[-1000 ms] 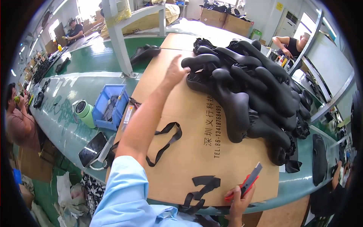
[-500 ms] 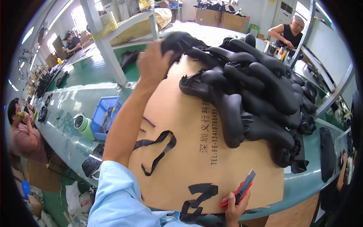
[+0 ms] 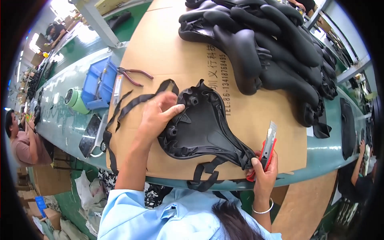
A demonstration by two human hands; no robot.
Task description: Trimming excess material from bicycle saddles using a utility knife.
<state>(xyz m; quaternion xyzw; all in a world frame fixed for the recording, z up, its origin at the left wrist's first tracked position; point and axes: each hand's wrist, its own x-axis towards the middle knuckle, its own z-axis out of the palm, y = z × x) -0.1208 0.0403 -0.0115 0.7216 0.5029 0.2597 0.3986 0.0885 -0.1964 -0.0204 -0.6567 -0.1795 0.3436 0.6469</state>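
A black bicycle saddle lies upside down on a brown cardboard sheet in front of me. My left hand rests on its wide end, thumb pressed on the rim. My right hand grips a red utility knife, blade up, right beside the saddle's narrow nose. Black trimmed strips lie on the cardboard to the left, and more hang off the near edge.
A pile of black saddles fills the far right of the cardboard. Pliers, a blue bin, a green tape roll and a phone sit left on the green bench. Other people work at left and right.
My left hand reached to the pile at the back, then drew one saddle toward me and laid it upside down. My right hand with the knife stayed near the front edge.
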